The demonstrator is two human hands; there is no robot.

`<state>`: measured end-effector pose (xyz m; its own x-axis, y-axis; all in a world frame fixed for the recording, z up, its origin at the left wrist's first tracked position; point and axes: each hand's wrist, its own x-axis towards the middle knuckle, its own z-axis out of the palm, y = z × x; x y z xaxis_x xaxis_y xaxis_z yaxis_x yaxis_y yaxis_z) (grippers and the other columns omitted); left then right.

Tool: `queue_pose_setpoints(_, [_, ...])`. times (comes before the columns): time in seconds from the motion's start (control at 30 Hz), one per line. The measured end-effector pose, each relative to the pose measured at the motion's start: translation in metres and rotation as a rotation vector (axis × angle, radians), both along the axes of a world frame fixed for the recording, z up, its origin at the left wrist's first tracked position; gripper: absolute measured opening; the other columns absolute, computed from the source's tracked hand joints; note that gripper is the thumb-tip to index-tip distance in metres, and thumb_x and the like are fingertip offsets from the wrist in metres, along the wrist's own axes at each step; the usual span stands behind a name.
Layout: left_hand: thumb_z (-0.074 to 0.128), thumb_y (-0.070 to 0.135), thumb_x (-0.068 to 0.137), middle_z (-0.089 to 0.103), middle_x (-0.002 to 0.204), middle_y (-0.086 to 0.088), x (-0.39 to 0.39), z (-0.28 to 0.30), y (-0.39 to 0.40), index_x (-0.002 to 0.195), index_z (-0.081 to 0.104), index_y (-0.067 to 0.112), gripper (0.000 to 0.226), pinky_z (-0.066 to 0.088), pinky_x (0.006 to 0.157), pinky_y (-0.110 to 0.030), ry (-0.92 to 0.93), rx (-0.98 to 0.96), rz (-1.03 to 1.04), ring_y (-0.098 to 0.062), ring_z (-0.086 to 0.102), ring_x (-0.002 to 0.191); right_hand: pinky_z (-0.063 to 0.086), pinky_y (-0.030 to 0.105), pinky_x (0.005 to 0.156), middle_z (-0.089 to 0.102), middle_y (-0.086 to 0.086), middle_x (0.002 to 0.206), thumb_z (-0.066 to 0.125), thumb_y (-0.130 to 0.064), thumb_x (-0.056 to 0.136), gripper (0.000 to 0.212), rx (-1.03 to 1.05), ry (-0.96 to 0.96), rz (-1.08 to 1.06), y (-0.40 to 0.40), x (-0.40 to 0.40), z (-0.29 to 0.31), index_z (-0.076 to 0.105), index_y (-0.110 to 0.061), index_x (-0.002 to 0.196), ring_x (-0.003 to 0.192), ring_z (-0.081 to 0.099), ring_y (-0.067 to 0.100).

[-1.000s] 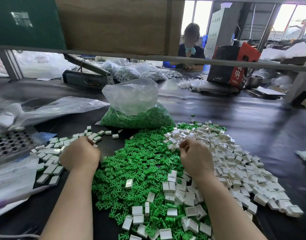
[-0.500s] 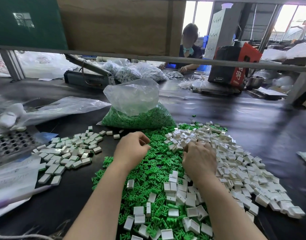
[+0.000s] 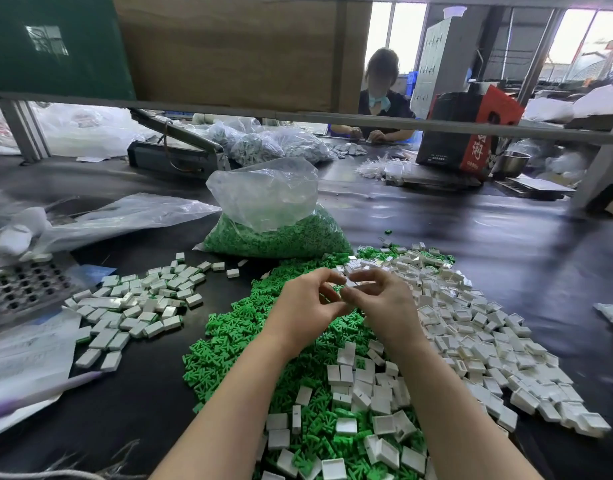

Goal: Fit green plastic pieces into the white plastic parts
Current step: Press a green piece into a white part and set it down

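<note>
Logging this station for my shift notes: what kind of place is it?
Most likely a small factory assembly bench: loose heaps of green plastic pieces and white plastic parts, a bulk bag of green pieces, and another worker opposite.

Green pieces [image 3: 235, 344] heaped — white parts [image 3: 478, 327] scattered right.

Probably a small factory assembly bench, heaped white parts [image 3: 471, 327], bagged green pieces [image 3: 281, 237], another worker [image 3: 381, 98] opposite

Green pieces [image 3: 229, 344], white parts [image 3: 471, 341], black table [image 3: 506, 244]
</note>
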<state>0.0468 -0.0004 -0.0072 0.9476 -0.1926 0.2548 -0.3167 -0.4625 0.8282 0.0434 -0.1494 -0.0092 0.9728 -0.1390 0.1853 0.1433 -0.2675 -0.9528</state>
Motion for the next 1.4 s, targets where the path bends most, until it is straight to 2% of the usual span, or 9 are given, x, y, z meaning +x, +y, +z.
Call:
queue_pose_setpoints(0.13, [0.082,0.019,0.078,0.073,0.069,0.006,0.0,-0.001,0.0,0.089,0.075,0.019,0.013,0.057,0.062,-0.022,-0.029,-0.12,0.083,-0.003,0.069,0.064,0.048,0.01,0.057,0.074,0.006,0.089,0.077,-0.013,0.081,0.02,0.192,0.011,0.053,0.005,-0.002,0.002,0.067,-0.017,0.098,0.072,0.07,0.007])
queue_pose_setpoints(0.23, [0.083,0.012,0.077,0.074,0.07,0.007,0.0,0.0,0.004,0.083,0.075,0.02,0.013,0.059,0.067,-0.022,-0.035,-0.163,0.116,-0.004,0.07,0.068,0.049,0.014,0.063,0.074,0.002,0.085,0.069,-0.015,0.089,0.006,0.186,-0.014,0.074,0.007,-0.002,0.003,0.068,-0.019,0.094,0.076,0.068,0.008])
queue_pose_setpoints(0.37, [0.082,0.007,0.075,0.074,0.073,0.004,0.001,0.004,0.009,0.08,0.073,0.02,0.017,0.053,0.063,-0.015,-0.014,-0.321,0.096,-0.006,0.069,0.069,0.058,0.031,0.069,0.07,0.001,0.081,0.065,-0.017,0.092,0.01,-0.236,-0.008,0.088,0.001,0.002,0.0,0.066,-0.023,0.085,0.077,0.068,0.018])
queue_pose_setpoints(0.47, [0.083,0.009,0.074,0.074,0.076,0.0,0.002,0.006,0.011,0.082,0.073,0.015,0.014,0.055,0.069,-0.02,0.005,-0.426,0.111,-0.009,0.068,0.071,0.051,0.022,0.062,0.065,-0.014,0.081,0.071,-0.037,0.086,0.01,-0.607,0.117,0.241,-0.003,0.002,-0.003,0.071,-0.028,0.09,0.074,0.062,0.003])
queue_pose_setpoints(0.73, [0.079,0.007,0.079,0.072,0.076,-0.001,0.004,0.005,0.013,0.085,0.066,0.008,0.015,0.054,0.07,-0.022,0.074,-0.591,0.072,-0.01,0.067,0.074,0.054,0.028,0.078,0.067,-0.009,0.095,0.073,-0.042,0.083,0.026,-0.86,0.141,0.208,0.001,0.005,0.0,0.069,-0.03,0.106,0.084,0.061,0.009])
queue_pose_setpoints(0.87, [0.072,0.0,0.083,0.073,0.09,-0.017,0.002,0.005,0.012,0.084,0.06,0.011,0.016,0.058,0.084,-0.046,0.078,-0.57,0.082,-0.032,0.071,0.091,0.052,0.027,0.074,0.064,-0.011,0.091,0.072,-0.04,0.084,0.021,-0.845,0.144,0.169,0.002,0.004,-0.002,0.069,-0.034,0.104,0.078,0.058,0.005])
queue_pose_setpoints(0.93, [0.072,0.002,0.083,0.071,0.091,-0.02,0.002,0.005,0.013,0.086,0.062,0.013,0.015,0.057,0.086,-0.048,0.057,-0.519,0.081,-0.034,0.07,0.092,0.052,0.025,0.072,0.06,-0.015,0.085,0.072,-0.038,0.084,0.015,-0.837,0.122,0.147,0.002,0.004,-0.003,0.07,-0.035,0.099,0.075,0.057,0.002])
queue_pose_setpoints(1.17, [0.077,0.009,0.082,0.071,0.077,0.005,0.001,0.006,0.013,0.083,0.074,0.025,0.017,0.054,0.07,-0.02,0.013,-0.458,0.057,-0.004,0.064,0.072,0.056,0.025,0.078,0.07,-0.01,0.09,0.074,-0.027,0.085,0.014,-0.535,0.038,0.136,-0.001,0.003,-0.006,0.074,-0.026,0.099,0.08,0.064,0.004])
queue_pose_setpoints(1.4, [0.077,0.013,0.082,0.075,0.078,0.003,0.0,0.008,0.012,0.086,0.075,0.018,0.007,0.052,0.068,-0.015,-0.004,-0.474,0.065,-0.004,0.068,0.073,0.059,0.031,0.079,0.076,0.002,0.084,0.075,-0.008,0.082,0.013,-0.097,-0.03,0.18,0.0,-0.001,0.0,0.078,-0.017,0.091,0.079,0.071,0.016])
